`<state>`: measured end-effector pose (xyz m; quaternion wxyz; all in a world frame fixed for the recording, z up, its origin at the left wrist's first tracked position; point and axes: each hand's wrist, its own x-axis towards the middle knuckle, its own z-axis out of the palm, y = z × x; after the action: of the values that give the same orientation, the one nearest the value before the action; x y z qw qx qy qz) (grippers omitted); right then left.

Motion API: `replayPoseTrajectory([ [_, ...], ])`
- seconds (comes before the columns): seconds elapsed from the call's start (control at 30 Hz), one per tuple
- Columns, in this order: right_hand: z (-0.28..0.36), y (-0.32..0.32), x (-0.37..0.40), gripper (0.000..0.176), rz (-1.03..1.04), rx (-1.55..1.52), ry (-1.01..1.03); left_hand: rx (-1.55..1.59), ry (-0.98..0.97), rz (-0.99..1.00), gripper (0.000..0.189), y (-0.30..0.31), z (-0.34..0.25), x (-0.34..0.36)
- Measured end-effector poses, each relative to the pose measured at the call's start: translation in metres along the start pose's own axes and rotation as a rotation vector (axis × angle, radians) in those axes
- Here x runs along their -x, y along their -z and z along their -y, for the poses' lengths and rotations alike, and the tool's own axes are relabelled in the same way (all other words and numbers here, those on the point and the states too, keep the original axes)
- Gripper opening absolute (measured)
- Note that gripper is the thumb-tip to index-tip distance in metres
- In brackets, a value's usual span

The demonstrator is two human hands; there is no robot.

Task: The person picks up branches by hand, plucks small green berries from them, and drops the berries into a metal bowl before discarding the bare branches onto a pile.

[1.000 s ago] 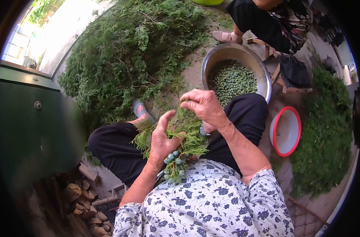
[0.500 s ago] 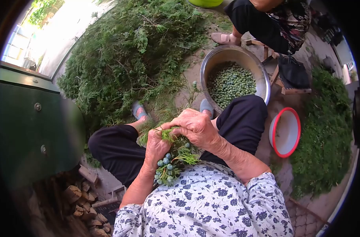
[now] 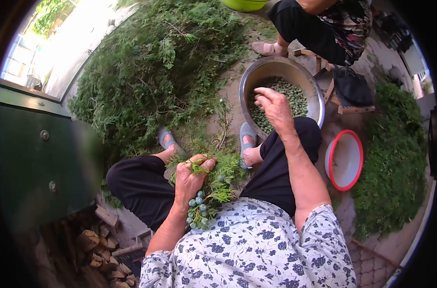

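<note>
My left hand point(image 3: 190, 176) is closed around an evergreen sprig point(image 3: 222, 194) in front of my lap. Scaly green foliage pokes out above and beside the fist, and a cluster of round bluish-green cones point(image 3: 199, 207) hangs below it, near my wrist. My right hand point(image 3: 277, 109) is over the near side of a large metal basin point(image 3: 319, 103), its fingers loosely stretched and apart, with nothing visible in them. Many small green cones point(image 3: 294, 95) cover the basin's bottom; my hand hides some of them.
A big heap of evergreen branches point(image 3: 146, 67) lies ahead on the left, another pile point(image 3: 389, 173) at the right. A red-rimmed white bowl point(image 3: 345, 161) stands right of my knee. Another person point(image 3: 305, 24) sits beyond the basin. Chopped firewood point(image 3: 101, 247) is at lower left.
My right hand has left the sprig and moved forward and right, over the basin, its fingers loosened. My left hand stays in place, still holding the sprig.
</note>
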<state>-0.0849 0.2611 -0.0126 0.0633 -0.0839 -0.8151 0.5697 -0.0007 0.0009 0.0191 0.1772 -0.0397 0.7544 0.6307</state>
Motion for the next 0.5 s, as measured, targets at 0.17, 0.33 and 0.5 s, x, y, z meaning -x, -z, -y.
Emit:
replayPoseTrajectory([
  [0.17,-0.007,-0.036,-0.010,0.034,0.415,-0.255,-0.290,0.010,0.005,0.017,0.015,0.001,-0.004,0.003],
  [0.33,-0.008,-0.054,-0.001,0.041,0.657,-0.582,-0.149,0.010,-0.041,0.001,0.015,0.001,-0.012,0.002],
  [0.5,-0.019,-0.067,0.010,0.033,0.647,-0.306,-0.267,0.101,0.161,0.030,0.013,0.006,-0.017,0.000],
])
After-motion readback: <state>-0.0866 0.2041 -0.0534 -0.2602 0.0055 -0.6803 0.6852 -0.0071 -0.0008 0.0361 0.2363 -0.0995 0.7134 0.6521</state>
